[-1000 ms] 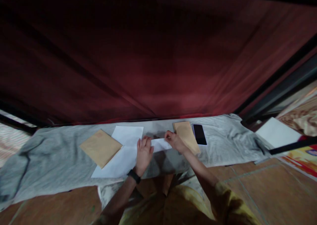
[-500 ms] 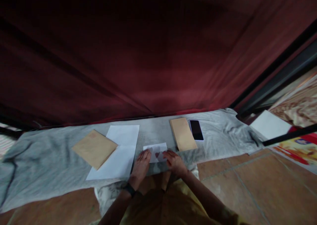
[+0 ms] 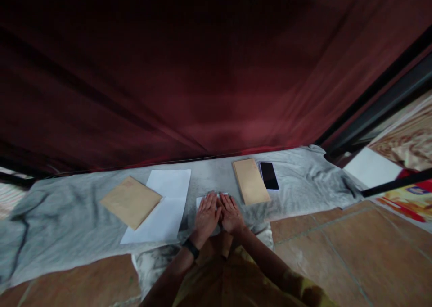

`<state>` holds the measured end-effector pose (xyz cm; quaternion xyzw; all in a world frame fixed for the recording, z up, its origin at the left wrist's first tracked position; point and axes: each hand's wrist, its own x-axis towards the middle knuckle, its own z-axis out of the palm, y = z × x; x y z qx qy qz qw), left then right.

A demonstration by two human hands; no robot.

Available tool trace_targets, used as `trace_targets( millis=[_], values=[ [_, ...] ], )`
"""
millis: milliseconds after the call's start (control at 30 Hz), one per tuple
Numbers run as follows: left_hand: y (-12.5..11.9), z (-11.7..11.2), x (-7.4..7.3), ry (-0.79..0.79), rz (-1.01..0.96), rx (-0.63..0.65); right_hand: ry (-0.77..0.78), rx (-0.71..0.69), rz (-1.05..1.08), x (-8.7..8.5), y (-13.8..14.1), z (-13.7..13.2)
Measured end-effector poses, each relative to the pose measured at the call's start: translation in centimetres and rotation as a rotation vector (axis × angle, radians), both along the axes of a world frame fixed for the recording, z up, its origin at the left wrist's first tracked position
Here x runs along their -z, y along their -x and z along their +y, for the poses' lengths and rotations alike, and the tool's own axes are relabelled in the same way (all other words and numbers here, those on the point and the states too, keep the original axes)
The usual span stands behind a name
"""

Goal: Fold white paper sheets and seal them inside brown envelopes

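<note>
Both hands have drawn together. The left hand [image 3: 206, 213] and right hand [image 3: 231, 213] now lie flat, fingers extended, gripping nothing. They press the small folded white paper sheet [image 3: 199, 201] against the grey cloth [image 3: 297, 181], apparently flattening its crease.

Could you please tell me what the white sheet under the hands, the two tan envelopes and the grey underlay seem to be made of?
The white sheet: thin matte paper, apparently, pressed flat under the left hand and right hand. The left tan envelope and right tan envelope: dull brown kraft-like paper with crisp straight edges. The grey underlay: soft cloth, given its wrinkles and folds.
</note>
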<state>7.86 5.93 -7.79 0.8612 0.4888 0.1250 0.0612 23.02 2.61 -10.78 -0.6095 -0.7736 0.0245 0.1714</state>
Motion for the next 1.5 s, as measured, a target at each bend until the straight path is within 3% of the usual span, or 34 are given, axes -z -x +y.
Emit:
trace_targets(
  millis=[133, 367, 500, 633, 833, 1133, 1233, 1400, 1500],
  values=[
    [-0.4, 0.3, 1.4, -0.010, 0.050, -0.035, -0.042, 0.013, -0.035, 0.2, 0.0, -0.2],
    [2.5, -1.3, 2.7, -0.110, 0.085, -0.134, -0.108, 0.077, -0.049, 0.8, 0.2, -0.3],
    [3.4, -1.8, 2.6, -0.110, 0.073, -0.172, -0.106, 0.098, -0.069, 1.0, -0.2, -0.5],
    [2.8, -2.6, 1.4, -0.105, 0.062, -0.201, -0.083, 0.101, -0.072, 0.8, -0.5, -0.7],
    [0.7, -5.3, 1.2, -0.065, 0.059, 0.056, -0.042, 0.065, -0.091, 0.4, -0.5, -0.8],
    [4.4, -6.9, 2.9, -0.097, 0.037, 0.089, -0.075, 0.057, -0.035, -0.1, -0.7, -0.8],
    [4.5, -6.9, 3.5, -0.094, 0.051, 0.102, -0.074, -0.040, 0.003, -0.8, 0.0, -0.6],
    [4.2, -7.1, 5.2, -0.074, 0.019, 0.102, 0.025, -0.422, 0.001, -1.9, 2.5, 0.8],
    [4.2, -7.1, 5.9, -0.081, 0.029, 0.098, 0.053, -0.478, -0.012, -2.0, 2.9, 2.2]
  ],
)
